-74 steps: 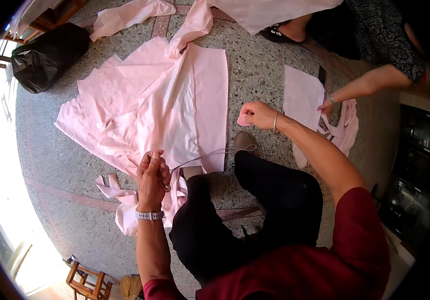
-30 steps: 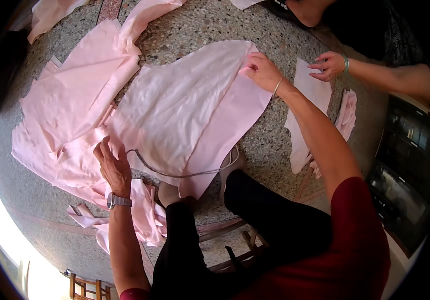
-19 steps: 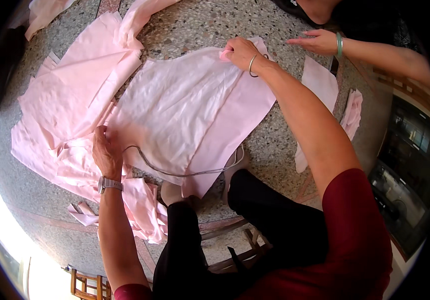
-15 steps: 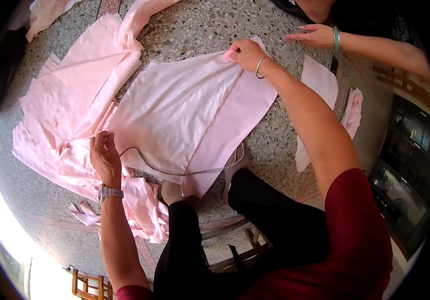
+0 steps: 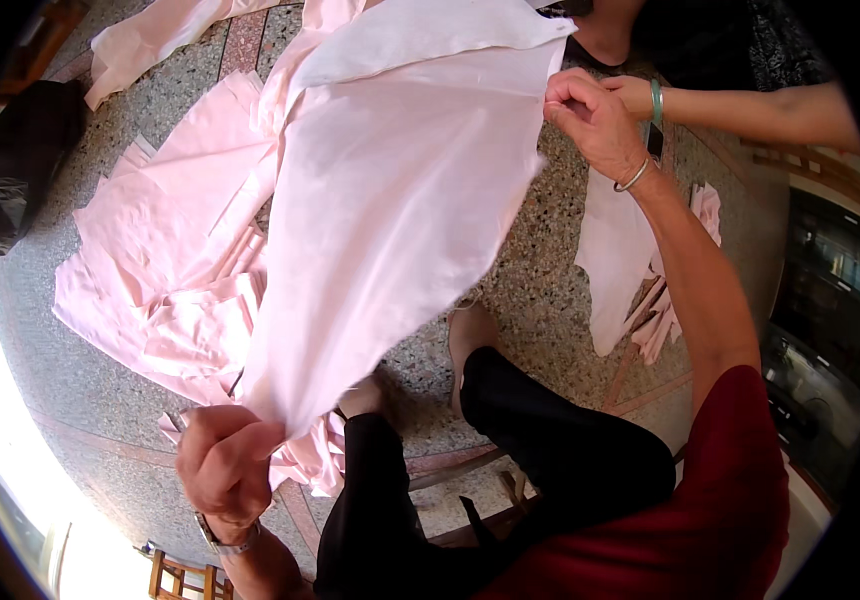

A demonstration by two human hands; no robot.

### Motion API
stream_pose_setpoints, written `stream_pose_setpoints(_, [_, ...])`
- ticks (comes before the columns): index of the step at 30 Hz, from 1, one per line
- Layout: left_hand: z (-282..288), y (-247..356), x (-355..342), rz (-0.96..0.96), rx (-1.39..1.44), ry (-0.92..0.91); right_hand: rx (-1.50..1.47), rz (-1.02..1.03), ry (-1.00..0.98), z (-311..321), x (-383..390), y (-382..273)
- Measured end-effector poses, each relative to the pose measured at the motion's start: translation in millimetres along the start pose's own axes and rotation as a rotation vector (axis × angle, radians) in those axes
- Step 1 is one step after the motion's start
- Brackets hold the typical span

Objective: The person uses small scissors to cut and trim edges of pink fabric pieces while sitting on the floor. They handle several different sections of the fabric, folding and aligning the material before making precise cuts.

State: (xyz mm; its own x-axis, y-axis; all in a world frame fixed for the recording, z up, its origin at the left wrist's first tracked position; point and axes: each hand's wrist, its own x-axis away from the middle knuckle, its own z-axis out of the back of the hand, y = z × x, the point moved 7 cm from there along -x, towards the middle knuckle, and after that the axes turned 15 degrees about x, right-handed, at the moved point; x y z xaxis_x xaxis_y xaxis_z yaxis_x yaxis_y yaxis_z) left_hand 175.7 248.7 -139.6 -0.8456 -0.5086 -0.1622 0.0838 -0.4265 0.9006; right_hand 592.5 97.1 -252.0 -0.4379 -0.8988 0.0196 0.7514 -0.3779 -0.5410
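Note:
A pale pink fabric panel (image 5: 390, 200) is lifted and stretched diagonally in front of me, its top part folded over. My left hand (image 5: 225, 460) pinches its lower-left corner near my body, fingers closed. My right hand (image 5: 590, 120) pinches its upper-right edge. Just behind my right hand is a co-worker's hand (image 5: 633, 95) with a green bangle, its fingers mostly hidden. A heap of pink fabric (image 5: 160, 240) lies on the floor beneath and left of the panel.
A black plastic bag (image 5: 10, 175) sits at the left. More cut pink pieces (image 5: 610, 270) lie to the right, with others at the top left. My legs and feet are below the panel. Dark glass cabinets (image 5: 815, 310) stand at the right, a wooden stool (image 5: 175, 575) at lower left.
The panel has risen from the floor between my hands. My left hand has come down toward me, my right hand rightward; the co-worker's hand now sits behind it.

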Motion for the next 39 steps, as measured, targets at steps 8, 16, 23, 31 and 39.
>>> stream_pose_setpoints(8, [-112, -109, 48, 0.177, -0.135, -0.443, 0.307, -0.039, -0.208, -61, 45, 54])
stream_pose_setpoints(16, [-183, -188, 109, 0.356, -0.257, -0.796, 0.525, -0.060, -0.389, -100, 79, 73])
stream_pose_setpoints(23, [-191, -166, 57, 0.344, 0.000, -0.600, 0.112, -0.129, -0.304, -158, 88, -9])
stream_pose_setpoints(31, [-204, -213, 18, 0.288, -0.470, -0.540, 0.269, 0.056, -0.190, -249, 82, -72])
stream_pose_setpoints(39, [-206, -221, 22, 0.320, -0.517, -0.561, 0.376, 0.144, -0.281, -255, 89, -70])
